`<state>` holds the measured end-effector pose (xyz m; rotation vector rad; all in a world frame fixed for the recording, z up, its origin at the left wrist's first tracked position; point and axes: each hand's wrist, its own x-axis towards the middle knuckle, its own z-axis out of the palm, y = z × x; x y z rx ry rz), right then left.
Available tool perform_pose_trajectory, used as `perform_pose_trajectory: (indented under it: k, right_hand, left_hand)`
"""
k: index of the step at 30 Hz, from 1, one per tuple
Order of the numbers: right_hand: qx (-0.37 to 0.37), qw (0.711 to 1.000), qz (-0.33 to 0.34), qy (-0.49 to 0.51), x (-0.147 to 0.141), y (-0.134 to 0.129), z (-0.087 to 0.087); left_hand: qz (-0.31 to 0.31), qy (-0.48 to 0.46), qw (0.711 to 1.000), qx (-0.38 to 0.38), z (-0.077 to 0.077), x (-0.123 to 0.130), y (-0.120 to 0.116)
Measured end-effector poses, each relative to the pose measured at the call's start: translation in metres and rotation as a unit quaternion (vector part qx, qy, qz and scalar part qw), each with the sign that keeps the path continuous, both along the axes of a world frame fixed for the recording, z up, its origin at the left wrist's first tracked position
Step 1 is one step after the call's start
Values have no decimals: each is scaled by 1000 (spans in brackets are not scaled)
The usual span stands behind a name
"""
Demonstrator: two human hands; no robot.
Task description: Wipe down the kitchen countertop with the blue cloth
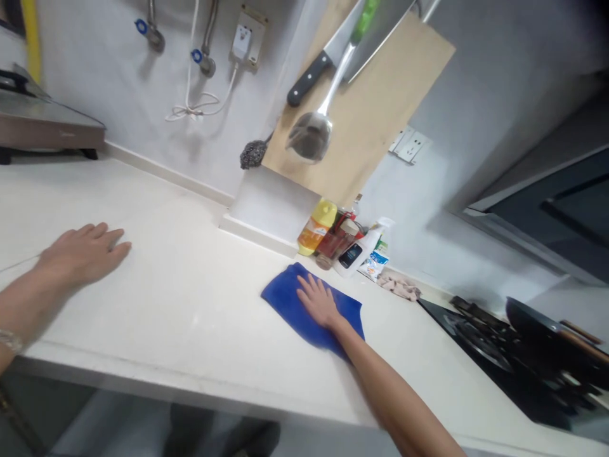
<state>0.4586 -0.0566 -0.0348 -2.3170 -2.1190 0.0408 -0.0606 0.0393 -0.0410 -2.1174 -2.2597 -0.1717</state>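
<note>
A blue cloth [285, 298] lies spread flat on the white countertop [190, 298]. My right hand [320, 303] rests palm down on it, fingers stretched out and slightly apart. Part of the cloth is hidden under that hand and forearm. Off to the left, my left hand [88, 251] is over the counter with its fingers spread and nothing in it. Just beyond the cloth stand a yellow bottle [318, 227], a brown-red jar [337, 244] and a white bottle with a dark label [354, 255].
A cutting board [380, 108] hangs on the wall with a knife [309, 79] and a spatula [311, 134]. A steel scrubber [253, 154] hangs beside it. To the right are a crumpled rag [399, 287], a black stove [485, 349] and a wok [547, 330]. A brown appliance [52, 130] sits far left.
</note>
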Motion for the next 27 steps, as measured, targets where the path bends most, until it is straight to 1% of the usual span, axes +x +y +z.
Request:
perform_pose_trajectory:
  k: [3, 6, 8, 11, 14, 17, 21, 24, 27]
  right_hand:
    - [1, 1000, 5, 1, 4, -12, 0]
    - [14, 1000, 3, -2, 9, -18, -4]
    - [28, 1000, 3, -6, 11, -19, -8]
    - [47, 999, 9, -19, 15, -18, -17]
    - [62, 997, 16, -38, 18, -21, -26]
    - [79, 995, 39, -52, 18, -31, -36]
    - [104, 989, 90, -60, 11, -46, -45]
    - [114, 982, 141, -61, -5, -52, -48]
    - [121, 972, 194, -59, -37, -54, -43]
  left_hand:
    - [0, 13, 1000, 11, 2, 3, -1]
    - [-12, -10, 999, 28, 14, 15, -17]
    - [-13, -7, 999, 36, 22, 24, -30]
    - [-5, 3, 1000, 24, 27, 30, -44]
    - [14, 2, 1000, -13, 27, 17, -55]
    - [45, -5, 998, -39, 28, -11, -73]
    - [108, -20, 993, -40, 29, -46, -100]
    - [128, -27, 990, -44, 26, -55, -112]
    - [131, -25, 990, -36, 24, -54, -113]
